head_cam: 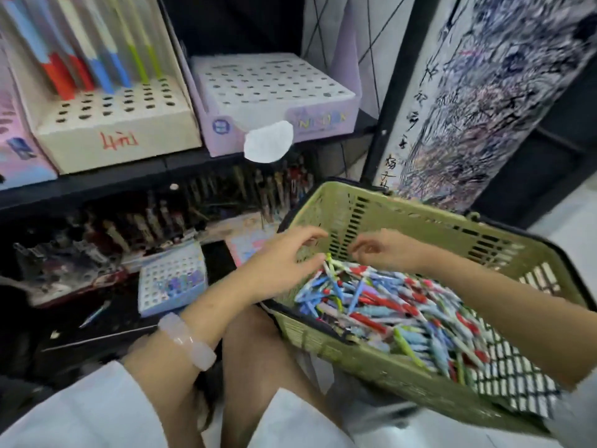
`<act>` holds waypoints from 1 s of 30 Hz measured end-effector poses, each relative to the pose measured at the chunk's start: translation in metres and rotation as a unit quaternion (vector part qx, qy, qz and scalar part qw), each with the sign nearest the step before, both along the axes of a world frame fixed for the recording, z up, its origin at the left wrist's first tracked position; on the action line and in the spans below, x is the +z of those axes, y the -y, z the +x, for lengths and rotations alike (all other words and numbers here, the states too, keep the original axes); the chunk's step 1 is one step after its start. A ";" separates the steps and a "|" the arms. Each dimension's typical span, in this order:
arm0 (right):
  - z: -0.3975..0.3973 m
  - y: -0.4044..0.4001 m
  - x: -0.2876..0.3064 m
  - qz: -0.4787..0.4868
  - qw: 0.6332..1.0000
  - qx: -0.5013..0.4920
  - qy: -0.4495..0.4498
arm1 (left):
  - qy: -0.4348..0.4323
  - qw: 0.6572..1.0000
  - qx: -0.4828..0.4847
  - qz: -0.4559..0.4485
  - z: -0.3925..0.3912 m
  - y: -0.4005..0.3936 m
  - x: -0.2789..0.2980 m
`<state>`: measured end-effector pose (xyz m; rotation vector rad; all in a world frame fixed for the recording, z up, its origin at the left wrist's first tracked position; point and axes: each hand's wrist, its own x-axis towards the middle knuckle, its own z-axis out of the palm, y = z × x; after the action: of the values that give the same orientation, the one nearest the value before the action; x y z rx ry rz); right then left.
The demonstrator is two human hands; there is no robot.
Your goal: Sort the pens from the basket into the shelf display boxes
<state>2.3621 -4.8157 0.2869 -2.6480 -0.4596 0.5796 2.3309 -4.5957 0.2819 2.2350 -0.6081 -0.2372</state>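
Left hand reaches into the green basket, fingers loosely curled over pens, grip unclear; right hand blurred, grip unclear; pens heaped just below both; display boxes above them.

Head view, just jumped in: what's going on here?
A seated person has both hands in the green basket of mixed pens. The left hand touches pens at the pile's near end; the right hand hovers beside it. The purple display box on the shelf is empty; the cream box is partly filled.
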 end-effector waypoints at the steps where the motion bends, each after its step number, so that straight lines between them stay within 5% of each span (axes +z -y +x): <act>1: -0.001 0.009 -0.016 -0.020 0.999 0.002 -0.025 | -0.007 1.000 -0.010 0.020 0.001 0.007 -0.006; 8: -0.011 0.037 -0.109 -0.268 0.960 0.006 -0.080 | -0.001 0.995 -0.032 0.091 0.006 0.024 -0.029; 20: -0.010 0.019 -0.146 -0.306 0.947 0.030 -0.092 | 0.007 0.996 -0.024 0.083 0.001 0.026 -0.031; 26: -0.012 0.039 -0.123 -0.214 0.974 0.015 -0.072 | -0.010 0.998 -0.010 0.064 0.000 0.025 -0.025; 30: -0.009 0.063 -0.084 0.037 0.989 -0.096 -0.106 | -0.028 0.998 0.032 0.036 0.002 0.026 -0.023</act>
<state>2.3531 -4.8792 0.2031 -2.4882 -0.1575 0.7575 2.3329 -4.6214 0.2584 2.3049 -0.5036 -0.2918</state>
